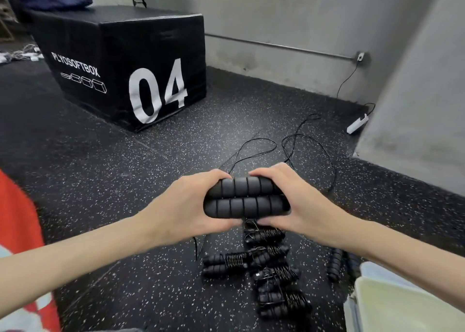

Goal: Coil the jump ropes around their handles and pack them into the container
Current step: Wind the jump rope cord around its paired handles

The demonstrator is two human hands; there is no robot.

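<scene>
Black ribbed handles, two side by side, held level between both hands: left hand grips their left ends, right hand the right ends. Thin rope trails on the floor beyond the handles. Coiled ropes lie below the handles; pale container lower right of them.

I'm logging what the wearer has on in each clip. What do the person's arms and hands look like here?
Both forearms are bare right to the frame edges, with no sleeves in view. The left hand and right hand wear no gloves, and no rings, watch or wristbands show. No markings are visible.
</scene>
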